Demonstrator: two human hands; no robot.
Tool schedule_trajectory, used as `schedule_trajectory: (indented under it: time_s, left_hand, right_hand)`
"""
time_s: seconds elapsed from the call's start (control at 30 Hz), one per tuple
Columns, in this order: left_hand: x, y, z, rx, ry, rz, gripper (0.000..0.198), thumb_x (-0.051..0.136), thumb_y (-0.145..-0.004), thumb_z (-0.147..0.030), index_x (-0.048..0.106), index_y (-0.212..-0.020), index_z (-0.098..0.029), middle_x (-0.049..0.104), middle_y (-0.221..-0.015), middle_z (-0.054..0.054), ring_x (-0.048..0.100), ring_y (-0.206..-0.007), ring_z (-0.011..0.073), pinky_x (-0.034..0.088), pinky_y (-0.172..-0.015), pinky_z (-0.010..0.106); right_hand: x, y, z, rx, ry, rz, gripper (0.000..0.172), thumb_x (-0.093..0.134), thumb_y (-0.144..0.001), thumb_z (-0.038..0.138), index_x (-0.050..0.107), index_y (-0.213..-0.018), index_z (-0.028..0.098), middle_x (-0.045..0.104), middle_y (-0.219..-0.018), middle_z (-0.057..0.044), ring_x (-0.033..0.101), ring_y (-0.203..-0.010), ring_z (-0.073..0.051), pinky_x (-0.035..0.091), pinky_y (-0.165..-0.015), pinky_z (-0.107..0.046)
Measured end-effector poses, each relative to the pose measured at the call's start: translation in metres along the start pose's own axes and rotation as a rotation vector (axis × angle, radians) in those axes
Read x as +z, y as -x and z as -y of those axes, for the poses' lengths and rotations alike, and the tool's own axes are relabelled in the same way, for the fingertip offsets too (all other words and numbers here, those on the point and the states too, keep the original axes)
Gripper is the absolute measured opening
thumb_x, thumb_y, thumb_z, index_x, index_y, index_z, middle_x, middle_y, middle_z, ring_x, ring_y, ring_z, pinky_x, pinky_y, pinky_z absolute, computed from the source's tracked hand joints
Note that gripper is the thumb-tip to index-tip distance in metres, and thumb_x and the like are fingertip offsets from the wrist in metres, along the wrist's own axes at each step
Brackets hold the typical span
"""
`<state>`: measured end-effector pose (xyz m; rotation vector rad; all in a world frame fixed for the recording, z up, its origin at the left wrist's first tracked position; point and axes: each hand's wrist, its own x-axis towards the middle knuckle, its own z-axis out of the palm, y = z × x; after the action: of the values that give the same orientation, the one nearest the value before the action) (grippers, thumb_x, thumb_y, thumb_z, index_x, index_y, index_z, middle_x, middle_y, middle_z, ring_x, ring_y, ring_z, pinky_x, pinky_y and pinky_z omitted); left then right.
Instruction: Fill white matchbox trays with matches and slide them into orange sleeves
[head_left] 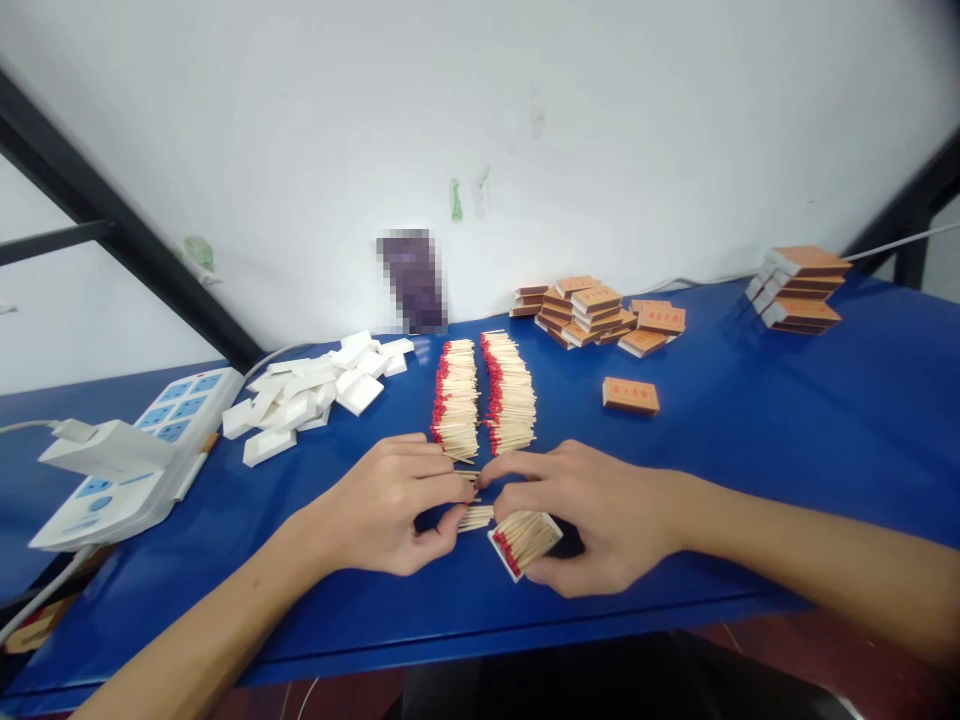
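My left hand (394, 505) is closed in a pinch on a small bunch of matches (474, 517) near the table's front edge. My right hand (592, 515) is curled around a white inner tray (525, 543) filled with red-tipped matches, its fingertips meeting the left hand's. Just beyond the hands lie two long rows of red-tipped matches (484, 397).
A heap of empty white trays (315, 392) lies at the left, beside a white power strip (131, 450) with a plug. Orange matchbox sleeves (596, 312) are piled at the back, one single box (630, 396) lies apart, and another stack (799, 288) stands far right on the blue table (787, 440).
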<state>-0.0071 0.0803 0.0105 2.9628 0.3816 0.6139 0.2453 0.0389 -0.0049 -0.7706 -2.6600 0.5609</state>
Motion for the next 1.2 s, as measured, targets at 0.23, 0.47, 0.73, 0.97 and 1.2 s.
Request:
schedule_trajectory:
  time_s: [0.23,0.47,0.73,0.97,1.2]
  left_hand:
    - [-0.004,0.004,0.006,-0.043,0.041,0.035,0.013,0.056,-0.089,-0.013,0.068,-0.087,-0.019,0.062,-0.067,-0.001,0.052,-0.061,0.0143,0.037,-0.060,0.031]
    - [-0.005,0.007,0.012,-0.093,0.056,0.100,0.014,0.055,-0.087,-0.013,0.068,-0.087,-0.019,0.063,-0.070,-0.001,0.054,-0.063,0.0145,0.039,-0.063,0.030]
    - [-0.009,0.008,0.016,-0.161,0.090,0.137,0.013,0.057,-0.079,-0.013,0.067,-0.084,-0.018,0.062,-0.070,-0.002,0.055,-0.064,0.0140,0.040,-0.066,0.031]
    - [-0.008,0.008,0.015,-0.168,0.089,0.156,0.010,0.058,-0.082,-0.015,0.068,-0.085,-0.019,0.064,-0.071,-0.001,0.056,-0.065,0.0149,0.040,-0.066,0.031]
    - [-0.007,0.007,0.013,-0.164,0.067,0.185,0.010,0.060,-0.086,-0.018,0.070,-0.089,-0.019,0.066,-0.073,-0.001,0.057,-0.067,0.0162,0.041,-0.067,0.031]
  right_hand:
    - [0.000,0.001,0.000,0.004,-0.002,-0.003,0.034,0.068,-0.079,0.035,0.063,-0.109,0.022,0.059,-0.134,-0.004,0.063,-0.076,-0.013,0.042,-0.067,-0.028]
    - [0.000,0.000,0.001,0.007,-0.017,0.012,0.028,0.067,-0.079,0.034,0.062,-0.105,0.022,0.060,-0.133,-0.004,0.065,-0.080,-0.014,0.042,-0.069,-0.028]
    - [0.002,0.002,0.000,0.003,0.006,0.011,0.028,0.066,-0.081,0.035,0.062,-0.106,0.023,0.061,-0.130,-0.001,0.065,-0.078,-0.013,0.041,-0.067,-0.028]
    - [0.002,0.001,-0.001,-0.013,0.019,0.011,0.028,0.065,-0.081,0.036,0.062,-0.105,0.023,0.062,-0.130,0.000,0.064,-0.078,-0.013,0.041,-0.065,-0.028]
    - [0.002,0.002,0.000,-0.012,0.013,0.009,0.030,0.065,-0.081,0.036,0.062,-0.107,0.023,0.062,-0.131,0.000,0.064,-0.075,-0.012,0.041,-0.065,-0.028]
